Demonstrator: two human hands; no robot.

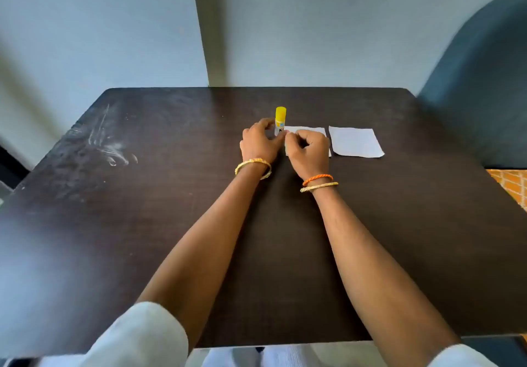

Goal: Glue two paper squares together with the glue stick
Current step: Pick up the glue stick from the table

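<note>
Two white paper squares lie side by side, just apart, on the dark table point(171, 224): the far-right square point(356, 142) bare, the nearer square point(309, 132) partly under the right hand point(309, 150). No glue shows on either, and the glue stick point(280, 120) stands upright with its yellow cap on, so I judge gluing and pressing together are all left. The left hand point(259, 144) curls round the stick's base, while the right hand's curled fingers seem to pinch the nearer square's left edge.
</note>
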